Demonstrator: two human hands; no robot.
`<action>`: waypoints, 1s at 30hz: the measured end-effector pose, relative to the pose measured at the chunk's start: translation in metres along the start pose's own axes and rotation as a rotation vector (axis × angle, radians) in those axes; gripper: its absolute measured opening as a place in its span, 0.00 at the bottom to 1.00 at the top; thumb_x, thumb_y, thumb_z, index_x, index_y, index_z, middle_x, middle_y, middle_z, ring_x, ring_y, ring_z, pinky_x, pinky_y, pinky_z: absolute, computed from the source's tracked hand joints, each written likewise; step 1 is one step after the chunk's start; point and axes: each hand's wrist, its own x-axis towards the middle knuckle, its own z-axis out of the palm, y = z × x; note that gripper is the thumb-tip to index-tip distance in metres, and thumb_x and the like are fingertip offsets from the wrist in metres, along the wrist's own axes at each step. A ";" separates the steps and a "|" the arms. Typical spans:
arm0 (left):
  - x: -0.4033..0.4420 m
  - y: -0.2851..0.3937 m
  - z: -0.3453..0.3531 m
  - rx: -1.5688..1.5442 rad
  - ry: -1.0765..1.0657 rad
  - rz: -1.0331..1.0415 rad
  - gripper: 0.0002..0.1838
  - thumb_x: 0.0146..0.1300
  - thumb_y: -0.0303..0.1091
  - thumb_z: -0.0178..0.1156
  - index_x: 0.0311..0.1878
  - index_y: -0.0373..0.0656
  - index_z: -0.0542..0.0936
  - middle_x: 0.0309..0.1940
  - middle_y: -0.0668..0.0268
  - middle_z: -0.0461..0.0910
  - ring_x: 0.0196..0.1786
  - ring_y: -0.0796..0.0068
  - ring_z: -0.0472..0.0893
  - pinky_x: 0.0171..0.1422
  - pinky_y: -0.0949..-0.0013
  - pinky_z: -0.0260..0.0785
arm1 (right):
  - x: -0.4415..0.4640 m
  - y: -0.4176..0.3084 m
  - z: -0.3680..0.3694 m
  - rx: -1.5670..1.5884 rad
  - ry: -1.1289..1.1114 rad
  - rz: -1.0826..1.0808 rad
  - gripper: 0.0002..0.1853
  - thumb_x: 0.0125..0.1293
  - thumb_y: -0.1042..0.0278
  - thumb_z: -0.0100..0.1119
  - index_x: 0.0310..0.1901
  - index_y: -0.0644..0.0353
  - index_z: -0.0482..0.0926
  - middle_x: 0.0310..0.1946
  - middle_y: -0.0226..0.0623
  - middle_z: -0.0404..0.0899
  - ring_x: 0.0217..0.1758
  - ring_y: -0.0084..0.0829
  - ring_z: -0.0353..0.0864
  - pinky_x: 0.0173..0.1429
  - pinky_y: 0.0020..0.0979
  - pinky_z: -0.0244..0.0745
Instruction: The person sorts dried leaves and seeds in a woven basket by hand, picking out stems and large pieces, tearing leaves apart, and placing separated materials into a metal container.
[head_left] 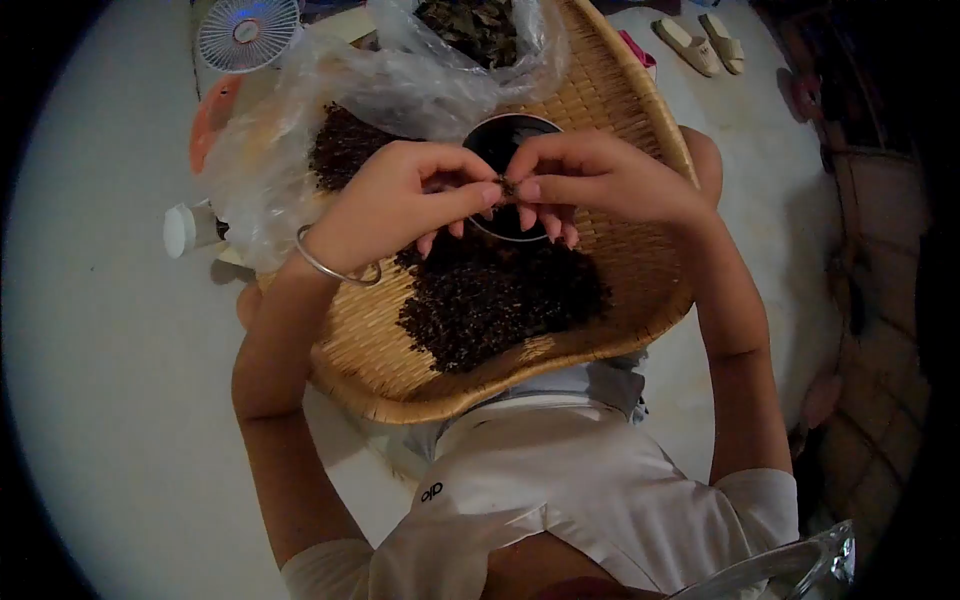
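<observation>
My left hand (pixel 420 195) and my right hand (pixel 590 180) meet over a dark round bowl (pixel 515 128). Thumb and fingers of each are pinched on a small dark dried piece (pixel 508 187), too small to name. A metal bangle circles my left wrist. Just below the hands, a heap of dark dried bits (pixel 500 300), like tea leaves or small stems, lies on a woven bamboo tray (pixel 360 350). Behind my left hand a second dark pile (pixel 350 145) shows, partly covered by clear plastic.
At the tray's far end, a clear plastic bag (pixel 440 85) holds broad dried leaves (pixel 470 30). A small white fan (pixel 248 33), an orange object (pixel 212 120) and a white-lidded container (pixel 190 230) stand to the left. Slippers (pixel 690 45) lie on the floor at the upper right.
</observation>
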 end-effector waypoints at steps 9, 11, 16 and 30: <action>0.003 -0.006 0.001 -0.074 0.048 -0.001 0.12 0.61 0.37 0.58 0.39 0.37 0.79 0.28 0.70 0.78 0.26 0.86 0.74 0.19 0.83 0.64 | 0.003 0.004 0.002 0.022 0.059 -0.010 0.08 0.67 0.65 0.48 0.40 0.62 0.71 0.30 0.31 0.75 0.29 0.19 0.75 0.30 0.21 0.75; 0.004 -0.006 -0.001 -0.069 0.050 0.000 0.12 0.61 0.37 0.58 0.39 0.37 0.79 0.28 0.70 0.78 0.26 0.86 0.74 0.19 0.83 0.64 | 0.003 0.005 0.002 0.029 0.060 -0.020 0.08 0.67 0.66 0.48 0.40 0.62 0.70 0.30 0.31 0.75 0.29 0.19 0.75 0.29 0.21 0.75; 0.005 -0.005 0.000 -0.063 0.053 0.003 0.12 0.61 0.37 0.58 0.39 0.36 0.79 0.29 0.70 0.78 0.26 0.87 0.73 0.19 0.83 0.64 | 0.005 0.007 0.004 0.022 0.115 -0.028 0.07 0.67 0.65 0.50 0.39 0.60 0.70 0.27 0.31 0.76 0.26 0.16 0.75 0.27 0.19 0.72; 0.005 -0.008 0.003 -0.078 0.067 0.022 0.12 0.60 0.36 0.59 0.42 0.37 0.77 0.30 0.70 0.78 0.27 0.87 0.74 0.19 0.83 0.64 | 0.007 0.005 0.005 -0.107 0.272 -0.140 0.09 0.63 0.66 0.55 0.42 0.60 0.73 0.31 0.27 0.75 0.27 0.15 0.74 0.25 0.17 0.70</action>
